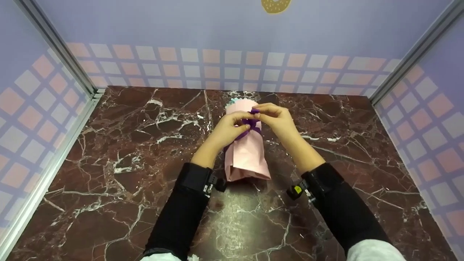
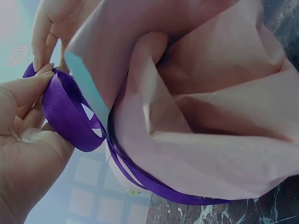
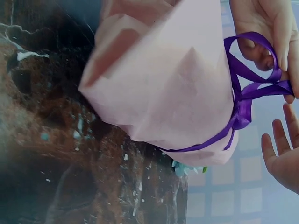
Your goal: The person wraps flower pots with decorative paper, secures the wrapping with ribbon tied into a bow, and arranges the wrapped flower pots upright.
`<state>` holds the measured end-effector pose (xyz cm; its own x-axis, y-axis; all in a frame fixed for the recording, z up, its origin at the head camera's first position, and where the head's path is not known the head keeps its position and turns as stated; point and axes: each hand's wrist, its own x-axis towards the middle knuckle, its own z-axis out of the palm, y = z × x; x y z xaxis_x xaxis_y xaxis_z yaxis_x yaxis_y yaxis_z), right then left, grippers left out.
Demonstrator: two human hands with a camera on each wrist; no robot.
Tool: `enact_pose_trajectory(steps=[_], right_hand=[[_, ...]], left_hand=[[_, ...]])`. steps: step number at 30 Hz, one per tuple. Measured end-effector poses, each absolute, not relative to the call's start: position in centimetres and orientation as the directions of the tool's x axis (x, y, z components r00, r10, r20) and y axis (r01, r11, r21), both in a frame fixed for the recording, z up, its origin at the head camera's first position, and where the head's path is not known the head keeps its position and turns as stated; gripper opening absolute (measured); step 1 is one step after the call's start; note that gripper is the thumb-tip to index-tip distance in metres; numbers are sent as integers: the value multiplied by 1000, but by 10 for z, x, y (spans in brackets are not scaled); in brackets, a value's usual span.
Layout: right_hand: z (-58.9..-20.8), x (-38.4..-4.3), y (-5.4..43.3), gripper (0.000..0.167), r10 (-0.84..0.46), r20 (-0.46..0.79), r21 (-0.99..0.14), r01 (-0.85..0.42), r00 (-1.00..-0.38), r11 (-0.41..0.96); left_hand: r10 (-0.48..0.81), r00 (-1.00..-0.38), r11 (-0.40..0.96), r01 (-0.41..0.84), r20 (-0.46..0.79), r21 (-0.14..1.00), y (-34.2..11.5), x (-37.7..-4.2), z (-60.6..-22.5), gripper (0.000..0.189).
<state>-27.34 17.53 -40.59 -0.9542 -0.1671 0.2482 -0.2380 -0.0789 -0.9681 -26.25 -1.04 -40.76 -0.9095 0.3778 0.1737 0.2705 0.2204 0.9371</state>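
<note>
A bundle wrapped in pink paper (image 1: 248, 152) lies on the marble table, its folded, crumpled end toward me. A purple ribbon (image 2: 70, 112) runs round the wrap, with a loop and a knot (image 3: 242, 112) standing up from it. My left hand (image 1: 230, 128) pinches the ribbon loop between thumb and fingers. From the other side, my right hand (image 1: 277, 117) pinches the ribbon close to the left fingertips. In the right wrist view, several right fingers (image 3: 280, 133) are spread away from the ribbon. Light blue petals (image 1: 235, 101) show at the far end of the wrap.
The brown marble table (image 1: 145, 188) extends around the bundle. A lilac back wall (image 1: 181, 29) with pink and white squares stands close behind it. Side panels (image 1: 427, 119) with metal edge rails rise at left and right.
</note>
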Motion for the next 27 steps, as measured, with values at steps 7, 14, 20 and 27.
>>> enact_pose_trajectory(steps=[7,14,20,27], right_hand=[[-417,-257,172,19,-4,185,-982,-185,-983,30],[-427,-243,161,25,25,152,-988,-151,-988,37],[-433,-239,149,34,-26,89,-996,-88,-996,-15],[-435,-239,143,31,-13,50,-975,-46,-999,-215]], left_hand=[[336,-925,217,258,176,942,-8,-265,-411,31],[312,-935,189,236,169,953,-4,-266,-412,30],[288,-943,192,226,165,955,-4,-266,-412,29],[244,-958,142,191,153,971,-3,-266,-415,29]])
